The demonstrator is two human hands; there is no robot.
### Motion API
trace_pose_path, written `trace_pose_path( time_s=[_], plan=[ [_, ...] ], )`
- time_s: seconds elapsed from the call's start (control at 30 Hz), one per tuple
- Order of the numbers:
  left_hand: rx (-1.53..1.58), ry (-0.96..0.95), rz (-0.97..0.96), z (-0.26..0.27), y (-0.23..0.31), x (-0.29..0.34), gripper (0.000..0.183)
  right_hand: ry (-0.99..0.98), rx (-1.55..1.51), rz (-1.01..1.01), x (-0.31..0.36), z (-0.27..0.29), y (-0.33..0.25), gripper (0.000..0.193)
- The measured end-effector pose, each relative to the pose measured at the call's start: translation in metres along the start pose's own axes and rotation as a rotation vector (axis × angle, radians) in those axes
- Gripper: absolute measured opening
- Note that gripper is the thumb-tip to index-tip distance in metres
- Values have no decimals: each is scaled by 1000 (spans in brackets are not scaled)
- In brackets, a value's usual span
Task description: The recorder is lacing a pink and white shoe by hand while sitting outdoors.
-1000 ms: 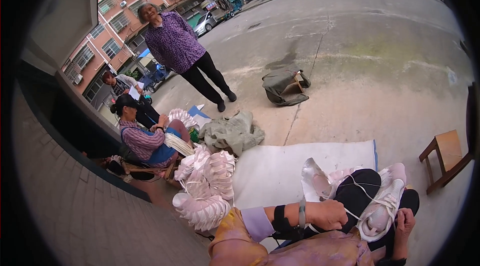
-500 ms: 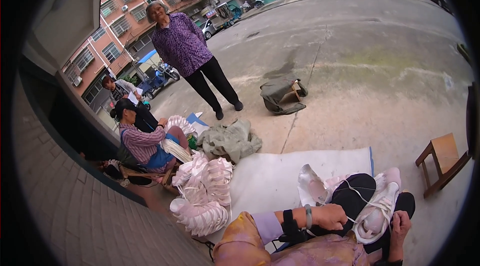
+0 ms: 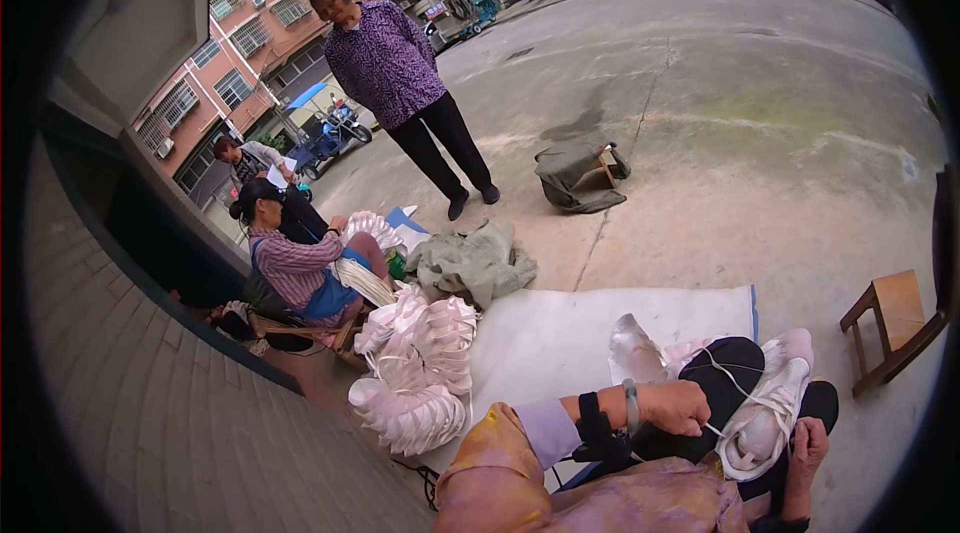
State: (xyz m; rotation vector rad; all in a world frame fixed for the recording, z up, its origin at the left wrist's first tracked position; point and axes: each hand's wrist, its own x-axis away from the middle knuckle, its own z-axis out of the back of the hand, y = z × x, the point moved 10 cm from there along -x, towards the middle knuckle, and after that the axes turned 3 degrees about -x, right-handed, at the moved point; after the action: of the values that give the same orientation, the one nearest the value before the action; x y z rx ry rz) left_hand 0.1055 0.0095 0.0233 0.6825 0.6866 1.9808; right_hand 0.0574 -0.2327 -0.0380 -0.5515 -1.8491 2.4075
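Across my dark-trousered lap rests a pale pink and white shoe upper [image 3: 768,423], its toe pointing away from me. White lace [image 3: 745,396] crosses its opening and loops over my left thigh. My left hand [image 3: 682,407], with a bracelet on the wrist, is closed in a fist on a lace end just left of the upper. Close by the right side of the upper, my right hand [image 3: 806,449] has its fingers curled and pressed together; what they pinch, if anything, is hidden. More pale upper pieces [image 3: 637,351] lie beyond my left knee.
A white sheet [image 3: 560,333] covers the ground ahead. Stacked pink-white uppers [image 3: 410,373] stand at left, near a seated person [image 3: 300,268] in stripes. Another person [image 3: 390,63] stands beyond grey-green cloth [image 3: 470,261]. A wooden stool [image 3: 893,313] is at right.
The whole view has shifted, moving most of the scene slightly rightward. My left hand keeps its fist on the lace, and my right hand stays by the upper.
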Motion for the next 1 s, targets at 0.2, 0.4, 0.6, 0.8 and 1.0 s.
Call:
trace_pose_path(
  time_s=[0.2,0.4,0.6,0.8,1.0],
  plan=[
    [-106,732,-394,140,122,4,24,11,71,89,-6,-5,2,9],
    [-156,508,-482,114,158,-17,25,35,68,111,-1,1,-1,9],
    [-121,304,-132,10,37,-25,16,-37,85,9,5,-2,-1,26],
    [-150,364,-123,-30,17,-36,22,-75,596,220,26,-22,-32,80],
    [-252,416,-13,-26,5,-40,27,-142,631,216,35,-28,-26,73]
  ],
)
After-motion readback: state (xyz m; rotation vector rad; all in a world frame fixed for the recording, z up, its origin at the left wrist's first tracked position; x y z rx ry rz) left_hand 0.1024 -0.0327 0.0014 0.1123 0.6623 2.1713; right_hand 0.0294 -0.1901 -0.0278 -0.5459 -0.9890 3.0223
